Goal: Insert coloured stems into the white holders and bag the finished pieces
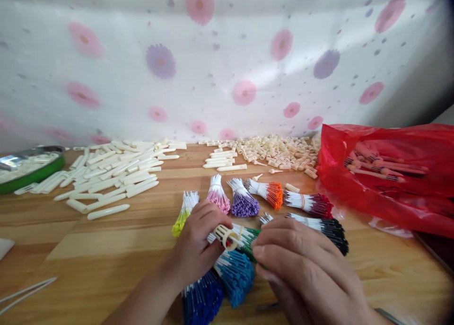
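Observation:
My left hand (196,247) is closed round a small cream slotted plastic cage (224,234), held over the wooden table (106,249). My right hand (301,263) is curled close beside it, fingertips near the cage and over a green-tipped bundle (248,237) of thin white sticks; what it pinches is hidden. Bundles of coloured-tipped sticks fan around the hands: yellow (183,212), pink (217,196), purple (243,199), orange (267,191), dark red (309,203), black (324,226), light blue (234,273), dark blue (202,299).
Cream caps (109,176) lie heaped at the left, small cream cages (280,152) at the back middle. A red plastic bag (390,173) with more parts sits at the right. A green-rimmed metal tray (30,166) stands far left. A flowered cloth (213,65) hangs behind.

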Action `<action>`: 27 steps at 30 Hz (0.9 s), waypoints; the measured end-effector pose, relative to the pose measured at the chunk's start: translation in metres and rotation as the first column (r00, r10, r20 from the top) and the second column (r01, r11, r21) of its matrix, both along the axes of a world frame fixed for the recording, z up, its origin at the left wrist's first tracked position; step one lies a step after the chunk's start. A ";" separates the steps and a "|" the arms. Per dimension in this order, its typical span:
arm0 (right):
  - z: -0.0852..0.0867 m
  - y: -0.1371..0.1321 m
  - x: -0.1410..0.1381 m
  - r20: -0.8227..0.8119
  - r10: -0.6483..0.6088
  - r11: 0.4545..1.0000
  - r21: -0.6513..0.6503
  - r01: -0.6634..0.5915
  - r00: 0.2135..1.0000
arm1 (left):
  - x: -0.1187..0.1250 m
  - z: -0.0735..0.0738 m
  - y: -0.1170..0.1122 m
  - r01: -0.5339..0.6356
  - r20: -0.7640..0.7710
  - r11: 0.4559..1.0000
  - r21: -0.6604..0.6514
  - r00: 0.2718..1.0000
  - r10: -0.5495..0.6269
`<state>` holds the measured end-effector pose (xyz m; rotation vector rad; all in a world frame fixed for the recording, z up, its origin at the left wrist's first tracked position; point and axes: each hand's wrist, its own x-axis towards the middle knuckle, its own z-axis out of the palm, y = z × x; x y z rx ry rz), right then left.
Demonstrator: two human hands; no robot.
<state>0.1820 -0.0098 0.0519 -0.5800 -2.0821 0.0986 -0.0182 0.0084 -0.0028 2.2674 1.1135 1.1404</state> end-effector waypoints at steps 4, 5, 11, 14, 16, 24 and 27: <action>-0.003 -0.005 -0.003 -0.061 -0.031 0.993 0.115 0.038 0.998 | 0.004 -0.001 0.000 0.075 0.079 0.996 -0.057 0.994 -0.070; -0.003 -0.005 -0.004 -0.069 -0.024 0.992 0.119 0.032 0.997 | 0.004 -0.002 0.000 0.085 0.078 0.994 -0.073 0.994 -0.080; 0.005 -0.004 0.001 -0.070 0.043 0.992 -0.118 -0.051 0.997 | 0.003 -0.004 0.001 0.061 0.064 0.995 -0.075 0.996 -0.056; 0.007 -0.004 0.002 -0.100 0.067 0.982 -0.172 -0.084 0.993 | 0.003 0.000 0.000 0.079 0.100 0.990 -0.115 0.993 -0.068; 0.007 -0.005 0.002 -0.097 0.054 0.987 -0.143 -0.068 0.994 | 0.003 0.002 -0.001 0.110 0.125 0.983 -0.150 0.988 -0.091; 0.000 -0.012 -0.004 -0.172 -0.087 0.995 0.023 0.093 0.981 | 0.005 0.002 -0.002 0.157 0.157 0.961 -0.226 0.980 -0.123; 0.003 -0.012 -0.003 -0.141 -0.058 0.997 -0.060 0.050 0.988 | 0.006 0.003 -0.002 0.139 0.135 0.964 -0.226 0.985 -0.111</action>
